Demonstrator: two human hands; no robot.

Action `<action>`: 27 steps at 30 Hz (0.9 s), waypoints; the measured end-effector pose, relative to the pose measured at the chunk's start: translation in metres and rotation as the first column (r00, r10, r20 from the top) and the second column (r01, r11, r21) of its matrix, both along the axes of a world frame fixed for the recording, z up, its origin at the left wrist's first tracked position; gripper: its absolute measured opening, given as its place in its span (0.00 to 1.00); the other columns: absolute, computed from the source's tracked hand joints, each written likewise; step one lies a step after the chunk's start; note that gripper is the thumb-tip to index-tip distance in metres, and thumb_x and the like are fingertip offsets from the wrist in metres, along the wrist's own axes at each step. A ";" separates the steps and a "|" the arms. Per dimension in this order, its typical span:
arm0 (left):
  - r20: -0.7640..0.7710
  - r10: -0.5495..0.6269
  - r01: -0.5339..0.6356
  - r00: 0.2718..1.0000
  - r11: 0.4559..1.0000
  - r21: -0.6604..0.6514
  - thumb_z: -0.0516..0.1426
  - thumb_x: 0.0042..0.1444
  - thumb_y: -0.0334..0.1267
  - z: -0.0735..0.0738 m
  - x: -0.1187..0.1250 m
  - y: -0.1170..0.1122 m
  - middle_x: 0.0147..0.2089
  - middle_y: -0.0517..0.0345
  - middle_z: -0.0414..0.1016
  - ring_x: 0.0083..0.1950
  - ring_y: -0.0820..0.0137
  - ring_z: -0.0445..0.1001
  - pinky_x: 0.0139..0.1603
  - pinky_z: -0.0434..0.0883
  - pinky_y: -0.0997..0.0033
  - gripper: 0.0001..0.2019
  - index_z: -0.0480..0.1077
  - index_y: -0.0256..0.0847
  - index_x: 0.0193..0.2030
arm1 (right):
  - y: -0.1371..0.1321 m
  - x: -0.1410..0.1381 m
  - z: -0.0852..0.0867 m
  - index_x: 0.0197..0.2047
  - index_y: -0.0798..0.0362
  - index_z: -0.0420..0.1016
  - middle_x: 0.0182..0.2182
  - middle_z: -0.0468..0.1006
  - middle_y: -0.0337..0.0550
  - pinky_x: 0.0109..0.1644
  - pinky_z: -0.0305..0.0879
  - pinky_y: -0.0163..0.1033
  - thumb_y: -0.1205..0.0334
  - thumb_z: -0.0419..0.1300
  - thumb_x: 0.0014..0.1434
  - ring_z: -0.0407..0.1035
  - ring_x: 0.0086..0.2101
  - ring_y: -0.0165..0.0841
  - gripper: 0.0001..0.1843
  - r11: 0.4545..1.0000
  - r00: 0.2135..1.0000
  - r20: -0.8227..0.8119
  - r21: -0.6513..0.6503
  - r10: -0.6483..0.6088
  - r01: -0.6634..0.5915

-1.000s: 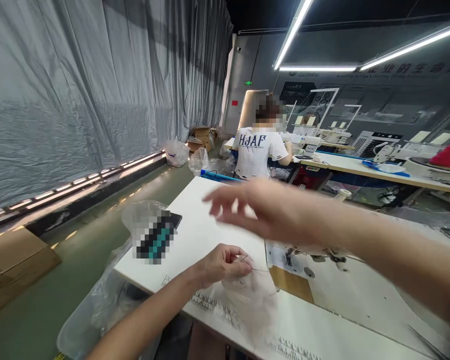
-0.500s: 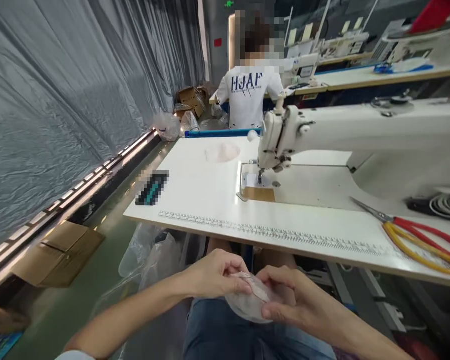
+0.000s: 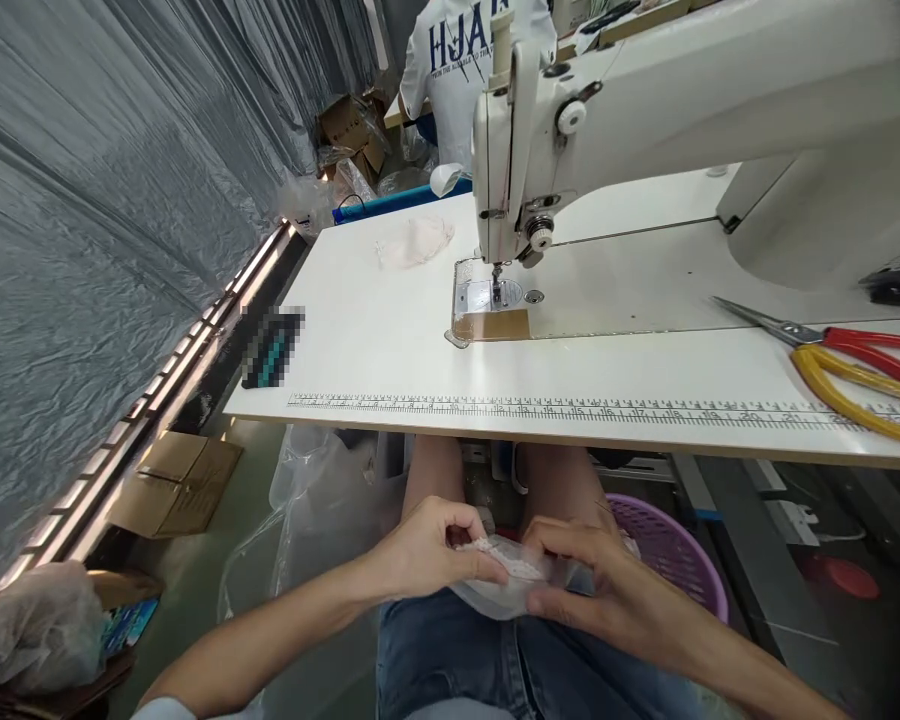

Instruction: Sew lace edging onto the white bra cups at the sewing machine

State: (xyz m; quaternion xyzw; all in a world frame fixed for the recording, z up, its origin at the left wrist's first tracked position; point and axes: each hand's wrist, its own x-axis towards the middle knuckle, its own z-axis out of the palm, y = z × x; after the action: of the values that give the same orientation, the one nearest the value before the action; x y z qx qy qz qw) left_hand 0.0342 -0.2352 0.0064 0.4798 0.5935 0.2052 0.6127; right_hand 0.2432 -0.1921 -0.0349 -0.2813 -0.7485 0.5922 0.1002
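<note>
Cloth piece (image 3: 496,600), sheer, white, possibly lace-edged: pinched in my left hand (image 3: 433,546) and my right hand (image 3: 598,577), above my blue denim shorts (image 3: 444,655); uneven pulling risked tearing its thin material.

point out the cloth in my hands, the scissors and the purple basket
Cloth (image 3: 517,566): head view, on its pale middle.
Scissors (image 3: 801,334): head view, on the metal near the pivot.
Purple basket (image 3: 671,545): head view, on its side wall.
</note>
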 end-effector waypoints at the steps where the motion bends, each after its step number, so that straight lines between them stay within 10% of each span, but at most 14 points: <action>1: 0.026 0.011 -0.010 1.000 1.000 -0.010 0.66 0.44 0.42 -0.002 -0.002 -0.001 0.24 0.62 0.67 0.27 0.76 0.62 0.27 0.58 0.77 0.14 0.69 0.34 0.24 | 0.000 0.000 -0.001 0.32 0.50 0.69 0.29 0.68 0.34 0.36 0.54 0.34 0.54 0.57 0.60 0.63 0.33 0.32 0.10 1.000 1.000 0.008 -0.020 0.001 0.000; 14: 0.087 0.026 -0.016 0.996 0.993 -0.118 0.64 0.46 0.41 -0.013 -0.003 0.008 0.27 0.57 0.73 0.28 0.75 0.66 0.32 0.62 0.76 0.13 0.77 0.33 0.35 | 0.006 -0.004 0.002 0.33 0.50 0.65 0.31 0.70 0.36 0.39 0.56 0.36 0.65 0.54 0.58 0.63 0.36 0.34 0.02 0.998 0.991 0.132 0.061 -0.029 0.021; 27: 0.156 0.101 -0.064 0.983 0.971 -0.229 0.68 0.40 0.42 -0.019 -0.007 0.010 0.27 0.57 0.75 0.27 0.76 0.67 0.31 0.63 0.77 0.14 0.78 0.34 0.31 | 0.025 -0.003 -0.008 0.28 0.52 0.74 0.28 0.68 0.38 0.36 0.57 0.34 0.51 0.56 0.61 0.65 0.34 0.32 0.16 0.986 0.992 -0.092 -0.131 0.087 -0.099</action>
State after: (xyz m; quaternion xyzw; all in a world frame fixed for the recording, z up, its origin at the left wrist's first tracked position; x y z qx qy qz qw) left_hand 0.0268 -0.2255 -0.0128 0.3639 0.5789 0.2020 0.7012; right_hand 0.2400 -0.1667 -0.0427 -0.2264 -0.7139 0.6571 0.0855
